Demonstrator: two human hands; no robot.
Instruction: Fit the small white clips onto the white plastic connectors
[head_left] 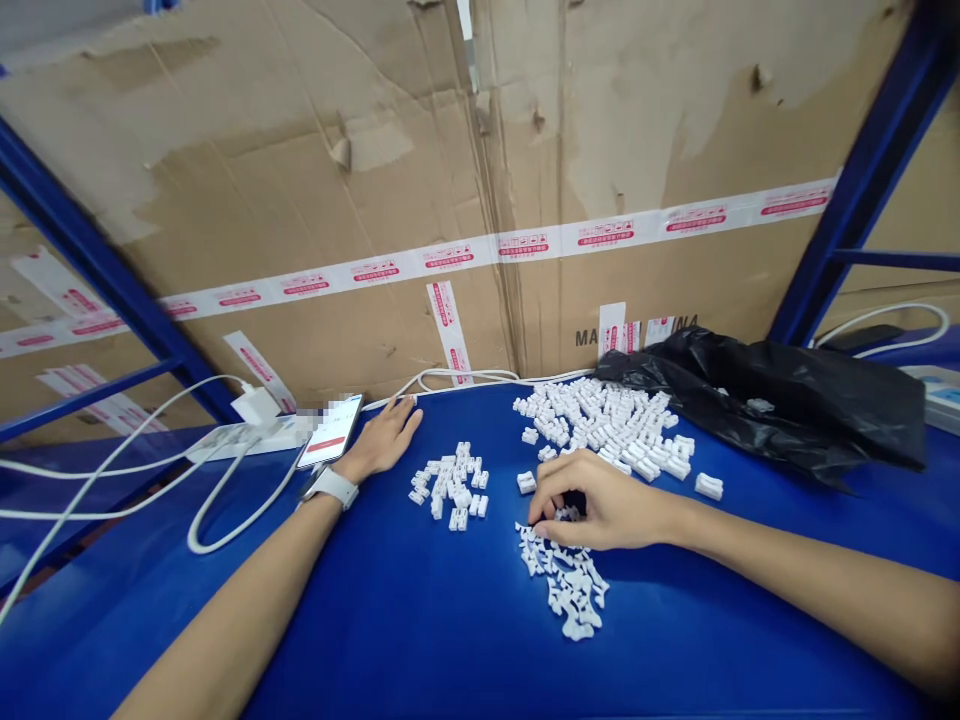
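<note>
My left hand [382, 438] rests flat on the blue table top [390, 630], holding nothing, just right of a smartphone [330, 430] with a lit screen. A white smartwatch [331, 487] sits on that wrist. My right hand [592, 508] curls down over a loose heap of white plastic pieces [566, 585], its fingertips among them. Whether those fingers grip a piece is hidden. Farther back lies a large spread of small white plastic blocks [600, 425]. A smaller cluster of the same blocks [448, 485] sits between my hands.
A black plastic bag [772, 400] lies at the back right. At the left stand a white power strip [240, 442] and charger [256, 405] with white cables. Taped cardboard [300, 200] and blue metal shelf uprights [862, 180] rise behind the table.
</note>
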